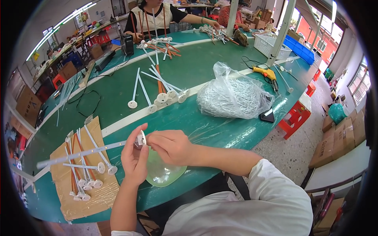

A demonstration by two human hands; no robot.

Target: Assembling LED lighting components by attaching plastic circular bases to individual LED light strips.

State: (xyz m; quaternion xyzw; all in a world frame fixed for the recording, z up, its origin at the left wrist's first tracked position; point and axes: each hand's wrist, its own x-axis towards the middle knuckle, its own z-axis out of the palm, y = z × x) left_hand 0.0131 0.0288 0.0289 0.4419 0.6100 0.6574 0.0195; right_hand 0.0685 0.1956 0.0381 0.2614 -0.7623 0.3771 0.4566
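Note:
My left hand (pixel 134 161) is closed around the capped end of a pale LED strip stick (pixel 90 151), which points out to the left. The stick's round white cap (pixel 141 137) faces right between thumb and fingers, its open side showing small parts inside. Close beside the cap, my right hand (pixel 171 146) has its fingers pinched together; whatever they hold is hidden. Below both hands stands a translucent green bowl (pixel 167 175), partly covered by them. More capped sticks (pixel 84 173), white and orange, lie on a brown cardboard sheet (pixel 65 198) to the left.
A clear bag (pixel 232 96) of thin white pieces lies right of centre, near a yellow glue gun (pixel 265 73) and a phone (pixel 267 115). Capped sticks (pixel 161 98) rest across the white divider. Opposite, a person (pixel 167 17) handles similar sticks. A red stool (pixel 293 120) stands at the right.

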